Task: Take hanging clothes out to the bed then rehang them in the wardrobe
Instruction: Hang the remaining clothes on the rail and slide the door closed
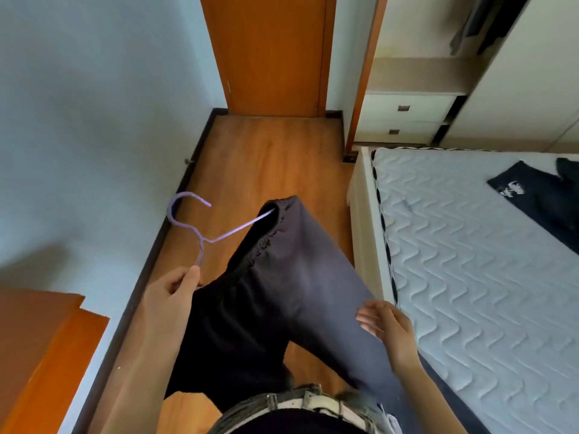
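A dark grey pair of trousers [297, 296] with an elastic waistband hangs in front of me. A purple wire hanger [200, 227] has one arm pushed into the waistband. My left hand [170, 289] pinches the hanger's lower end, with its hook pointing up and left. My right hand [387, 324] is held with fingers spread and relaxed against the right side of the trousers. To the right lies the bed [470, 261] with a bare quilted mattress. A dark garment with a white print [539, 195] lies on it. The open wardrobe [438, 67] stands at the top right, with dark clothes [479, 23] hanging inside.
A wooden floor [266, 158] runs ahead to an orange door [272, 51]. A pale wall is on the left, with orange wooden furniture [37, 349] at the lower left. White drawers [404, 117] sit low in the wardrobe.
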